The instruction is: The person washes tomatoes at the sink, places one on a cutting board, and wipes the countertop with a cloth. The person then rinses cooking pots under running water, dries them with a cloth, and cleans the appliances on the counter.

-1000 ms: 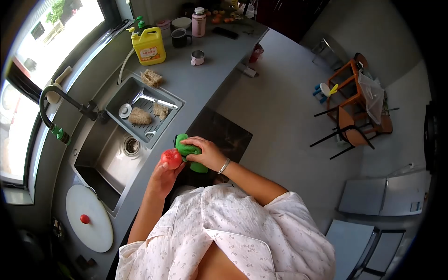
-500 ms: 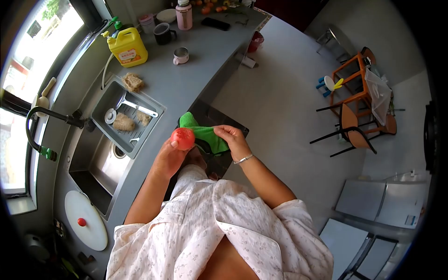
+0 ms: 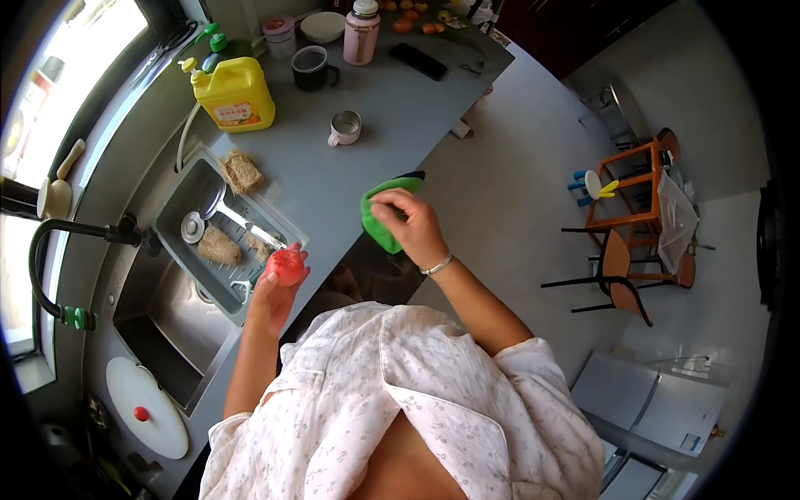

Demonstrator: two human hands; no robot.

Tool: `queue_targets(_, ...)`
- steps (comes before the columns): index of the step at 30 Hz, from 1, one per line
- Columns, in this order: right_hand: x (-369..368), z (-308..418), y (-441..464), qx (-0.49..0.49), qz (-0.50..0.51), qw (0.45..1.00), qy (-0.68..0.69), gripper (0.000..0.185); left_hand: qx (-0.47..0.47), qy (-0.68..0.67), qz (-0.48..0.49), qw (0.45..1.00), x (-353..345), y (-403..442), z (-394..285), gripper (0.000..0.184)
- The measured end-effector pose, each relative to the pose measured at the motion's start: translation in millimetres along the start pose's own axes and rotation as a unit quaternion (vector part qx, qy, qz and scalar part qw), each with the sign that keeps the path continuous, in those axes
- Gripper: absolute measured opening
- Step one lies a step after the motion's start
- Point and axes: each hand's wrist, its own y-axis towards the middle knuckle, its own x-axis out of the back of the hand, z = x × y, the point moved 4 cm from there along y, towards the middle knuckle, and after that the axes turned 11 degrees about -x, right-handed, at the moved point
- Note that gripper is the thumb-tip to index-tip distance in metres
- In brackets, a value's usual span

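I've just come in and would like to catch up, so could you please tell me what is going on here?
A person stands at a kitchen counter. Their left hand holds a round red fruit or vegetable beside the sink tray. Their right hand is at a green cloth by the counter's edge.

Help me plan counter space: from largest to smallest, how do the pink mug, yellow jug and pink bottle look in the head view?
1. Yellow jug, clearly largest
2. Pink bottle
3. Pink mug
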Motion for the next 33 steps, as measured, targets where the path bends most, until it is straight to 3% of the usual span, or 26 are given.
queue_targets(2, -39.4, -8.5, 8.7, 0.094, 0.086, 0.989, -0.074, 0.020, 0.000, 0.006, -0.013, 1.000, 7.2, 8.1, -5.8, 0.079)
queue_targets(3, -58.5, -23.5, 9.3, 0.012, 0.159, 0.980, -0.120, 0.020, -0.005, 0.008, -0.024, 1.000, 9.2, 13.1, -8.8, 0.078)
queue_targets(4, -75.5, -42.5, 11.8, 0.049, 0.185, 0.948, -0.255, 0.023, -0.009, 0.011, -0.034, 0.999, 10.1, 17.9, -11.2, 0.078)
queue_targets(6, -101.6, -82.9, 16.7, 0.112, 0.172, 0.886, -0.415, 0.040, -0.016, 0.019, -0.032, 0.999, 7.0, 27.7, -14.7, 0.078)
queue_targets(9, -115.1, -120.0, 17.2, 0.108, 0.227, 0.842, -0.478, 0.064, -0.037, 0.023, -0.018, 0.999, 1.3, 37.2, -18.2, 0.073)
queue_targets(12, -89.4, -128.3, 25.4, 0.117, 0.213, 0.836, -0.491, 0.063, -0.031, 0.018, -0.028, 0.999, -0.6, 42.3, -18.9, 0.075)
queue_targets(16, -3.9, -160.3, 81.9, 0.061, 0.096, 0.839, -0.532, 0.061, -0.048, 0.002, -0.067, 0.997, -2.0, 36.6, -20.7, 0.071)
queue_targets(20, 85.4, -200.1, 168.3, -0.112, -0.016, 0.852, -0.511, 0.063, -0.069, 0.004, -0.104, 0.992, -1.8, 29.5, -19.6, 0.071)
queue_targets(23, 68.9, -191.5, 189.7, -0.150, -0.060, 0.845, -0.510, 0.066, -0.084, 0.004, -0.131, 0.988, -4.2, 29.7, -12.2, 0.070)
queue_targets(27, 17.6, -171.3, 146.8, 0.039, 0.090, 0.860, -0.500, 0.067, -0.114, 0.000, -0.149, 0.982, -10.6, 48.5, 1.7, 0.071)
queue_targets(28, 23.2, -161.3, 138.6, 0.099, 0.096, 0.828, -0.544, 0.066, -0.126, -0.003, -0.158, 0.979, -16.5, 53.2, 6.8, 0.072)
queue_targets(30, 50.0, -157.7, 151.6, -0.024, 0.256, 0.869, -0.423, 0.063, -0.143, -0.012, -0.164, 0.976, -34.7, 66.2, 15.0, 0.073)
queue_targets(33, 76.3, -177.9, 200.1, 0.073, 0.205, 0.855, -0.470, 0.062, -0.176, -0.047, -0.175, 0.967, -60.2, 87.5, 33.2, 0.072)
